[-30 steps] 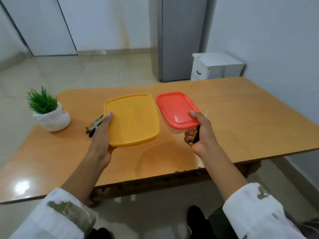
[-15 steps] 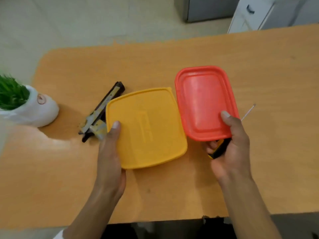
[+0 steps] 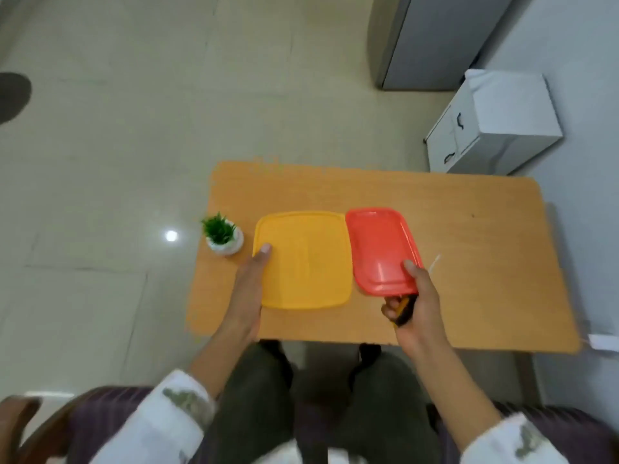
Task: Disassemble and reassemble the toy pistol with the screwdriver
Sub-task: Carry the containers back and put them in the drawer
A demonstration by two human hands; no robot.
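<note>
My left hand grips the left edge of a yellow plastic lid, thumb on top. With its thumb, my right hand pinches the near corner of a red plastic lid. The same hand's fingers wrap the yellow-black handle of the screwdriver, whose thin shaft sticks out past the red lid's right side. Both lids lie side by side, low over the wooden table. No toy pistol shows in this view.
A small green plant in a white pot stands at the table's left edge, close to the yellow lid. Beyond the table's far right corner are a white drawer cabinet and a tall grey cabinet. My legs are under the near edge.
The view has pulled up and back, looking steeply down. The toy pistol seen left of the yellow lid earlier is out of sight. Both hands keep their hold.
</note>
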